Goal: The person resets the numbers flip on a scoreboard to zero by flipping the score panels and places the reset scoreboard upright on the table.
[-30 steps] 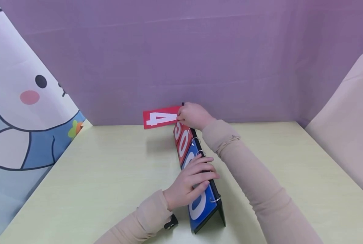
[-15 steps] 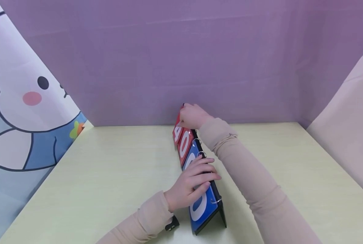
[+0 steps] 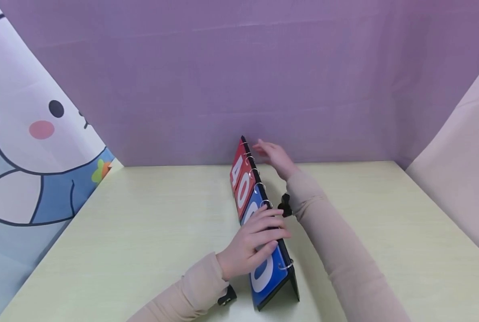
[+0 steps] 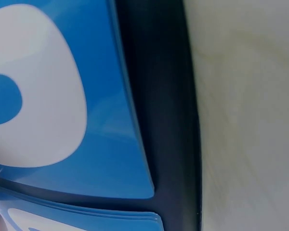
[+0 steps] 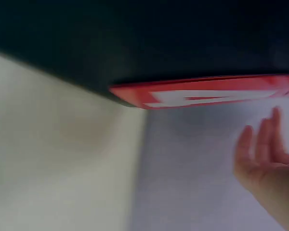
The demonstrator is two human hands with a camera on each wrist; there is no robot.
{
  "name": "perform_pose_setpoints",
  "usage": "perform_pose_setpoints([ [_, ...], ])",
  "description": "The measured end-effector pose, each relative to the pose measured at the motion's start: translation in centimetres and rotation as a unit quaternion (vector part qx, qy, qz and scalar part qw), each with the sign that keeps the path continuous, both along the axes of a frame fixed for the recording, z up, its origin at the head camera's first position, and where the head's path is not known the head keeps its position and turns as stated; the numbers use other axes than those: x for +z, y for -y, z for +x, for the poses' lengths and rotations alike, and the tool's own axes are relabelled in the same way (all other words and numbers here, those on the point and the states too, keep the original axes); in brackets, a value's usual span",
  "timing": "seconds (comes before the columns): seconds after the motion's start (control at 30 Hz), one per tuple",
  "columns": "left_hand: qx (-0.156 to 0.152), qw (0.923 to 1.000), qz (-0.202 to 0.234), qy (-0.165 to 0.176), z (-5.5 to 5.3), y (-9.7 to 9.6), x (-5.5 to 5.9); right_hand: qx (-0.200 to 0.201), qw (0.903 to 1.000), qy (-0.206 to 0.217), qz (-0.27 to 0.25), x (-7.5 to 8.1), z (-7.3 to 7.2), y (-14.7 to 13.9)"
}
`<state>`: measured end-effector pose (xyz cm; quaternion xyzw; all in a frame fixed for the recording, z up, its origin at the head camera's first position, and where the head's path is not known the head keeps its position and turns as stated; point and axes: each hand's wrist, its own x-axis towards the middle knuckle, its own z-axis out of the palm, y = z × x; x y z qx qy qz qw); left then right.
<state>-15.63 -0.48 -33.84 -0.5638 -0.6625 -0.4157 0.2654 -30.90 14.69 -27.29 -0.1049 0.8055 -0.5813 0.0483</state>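
Note:
A tabletop flip scoreboard (image 3: pixel 295 288) stands tent-like, its number cards hung on metal rings. At its far end a red card with a white 4 (image 3: pixel 237 170) hangs beside a red card with 0 (image 3: pixel 244 189). Nearer come the blue cards (image 3: pixel 269 284); the nearest reads 0, and the other is partly covered by my left hand (image 3: pixel 251 241). That hand rests across the top ridge, fingers extended over it. Just right of the far end, my right hand (image 3: pixel 275 157) is apart from the cards, fingers loose and holding nothing; the right wrist view shows it past the red 4.
The scoreboard stands on a pale tabletop (image 3: pixel 163 232). A purple cloth backdrop (image 3: pixel 223 80) rises behind it, and a cartoon-printed sheet (image 3: pixel 14 147) hangs at left. Black wrist devices (image 3: pixel 284 206) sit under both sleeves.
The red 4 card has swung down from sticking out left to lying flat on the scoreboard. My right hand has let go and moved right. The left hand has stayed put.

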Motion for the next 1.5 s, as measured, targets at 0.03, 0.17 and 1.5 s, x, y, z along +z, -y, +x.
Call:
perform_pose_setpoints([
  [0.03,0.001,1.0,0.001,-0.002,0.0,0.0,0.0,0.003,0.9992,0.022,-0.034,-0.8,0.1,-0.5],
  [0.17,0.001,0.9999,0.002,-0.013,0.1,0.0,0.1,0.018,0.9838,0.116,-0.136,-3.6,0.7,-2.3],
  [1.5,0.007,0.9998,-0.017,0.006,0.4,0.6,0.1,-0.045,0.8301,0.26,-0.491,-9.6,1.9,-4.6],
])
